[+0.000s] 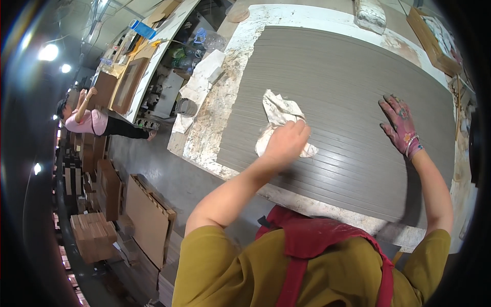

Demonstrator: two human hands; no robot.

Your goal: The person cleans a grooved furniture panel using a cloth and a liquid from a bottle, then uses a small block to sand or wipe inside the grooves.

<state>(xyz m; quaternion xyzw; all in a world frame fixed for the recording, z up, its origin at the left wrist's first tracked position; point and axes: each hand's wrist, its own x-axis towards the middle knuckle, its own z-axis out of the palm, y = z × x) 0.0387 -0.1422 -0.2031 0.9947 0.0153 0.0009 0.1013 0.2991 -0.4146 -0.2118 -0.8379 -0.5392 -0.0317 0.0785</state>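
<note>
A large grey panel [327, 97] with narrow parallel grooves lies flat on the stained white worktop. My bare left hand [289, 139] is closed on a crumpled white cloth [280, 111], which rests on the panel's left half. Part of the cloth is hidden under that hand. At the panel's right side is my right hand [399, 125], in a smudged pink flowered glove. Its fingers are spread on the grooved surface and it holds nothing.
A wrapped whitish block [370, 15] sits at the worktop's far edge, near a wooden box [433, 43]. Left of the panel stands a clear container [186, 107]. Across the aisle a person in pink [94, 122] stands by another bench. Cardboard and boards [148, 220] lean at lower left.
</note>
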